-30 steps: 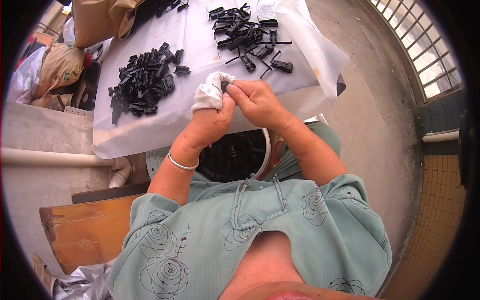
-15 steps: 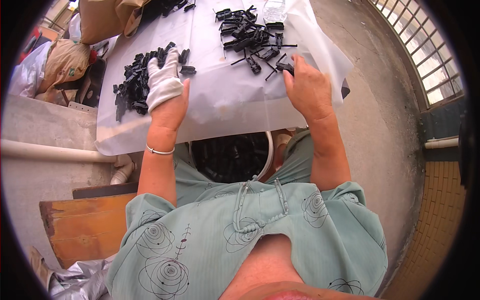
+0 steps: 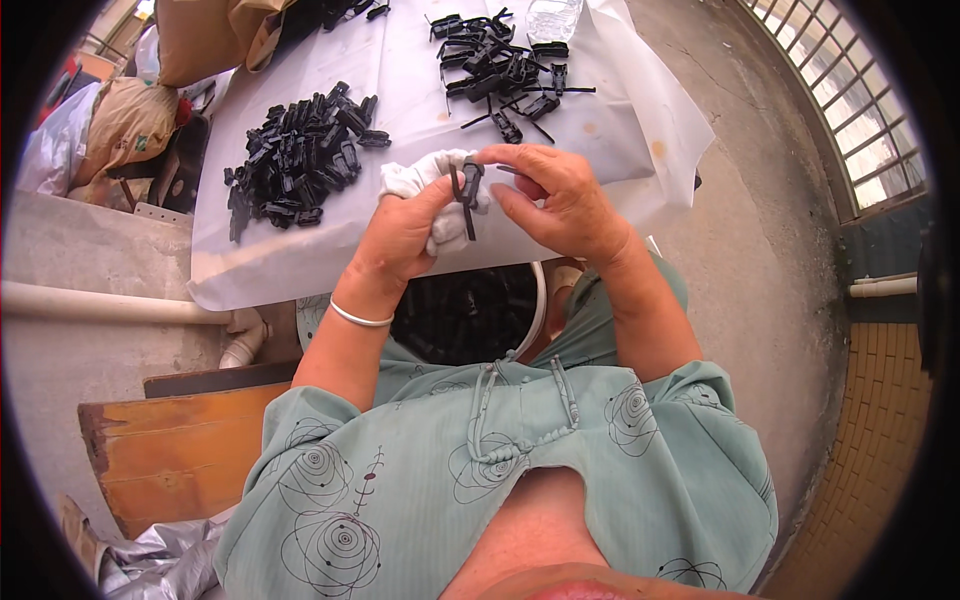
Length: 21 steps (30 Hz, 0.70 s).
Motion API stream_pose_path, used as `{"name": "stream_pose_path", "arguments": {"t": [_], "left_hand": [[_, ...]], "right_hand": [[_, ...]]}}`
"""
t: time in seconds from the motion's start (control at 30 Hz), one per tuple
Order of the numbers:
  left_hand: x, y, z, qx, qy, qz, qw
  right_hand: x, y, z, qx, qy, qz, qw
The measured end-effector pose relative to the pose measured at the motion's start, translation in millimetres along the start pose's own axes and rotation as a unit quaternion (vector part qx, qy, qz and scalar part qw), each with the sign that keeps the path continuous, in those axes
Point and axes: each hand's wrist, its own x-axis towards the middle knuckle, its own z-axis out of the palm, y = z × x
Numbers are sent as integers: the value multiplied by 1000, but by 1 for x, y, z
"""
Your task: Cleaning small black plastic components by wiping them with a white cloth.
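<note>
A small black plastic part with thin strip-like arms (image 3: 471, 183) is held over the table's near edge. My left hand (image 3: 405, 225), in a white glove that leaves the thumb bare, is closed on it, thumb pressing its left side. From the right, my bare right hand (image 3: 565, 200) grips at the same part. Its index fingertip is on the top end, its other fingers are curled, and a dark strip shows between them and the thumb. A heap of black plastic pieces (image 3: 300, 150) lies to the left. Similar parts with thin arms (image 3: 490, 65) are piled at the far right.
White sheeting (image 3: 400, 110) covers the table. Below its near edge, a round white-rimmed bucket (image 3: 541, 310) of black pieces stands between my knees. A clear plastic container (image 3: 553, 20) is at the far right. Brown sacks (image 3: 135, 130) and a pipe (image 3: 110, 302) are on the left.
My left hand has left the left heap and come to the middle. My right hand has brought a black part in from the right pile, and both hands now meet at it.
</note>
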Motion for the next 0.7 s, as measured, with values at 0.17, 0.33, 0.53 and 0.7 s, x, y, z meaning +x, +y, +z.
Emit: {"name": "stream_pose_path", "arguments": {"t": [0.17,0.33,0.53,0.7], "left_hand": [[-2,-10,5,290,-32,151,944],[-5,-9,6,264,-66,146,951],[-5,-8,9,268,-38,152,951],[-6,-12,10,194,-89,156,964]], "right_hand": [[-3,3,19,18,138,130,982],[-1,8,19,89,136,170,972],[-5,-1,11,29,89,82,992],[-1,4,19,125,100,207,965]]}}
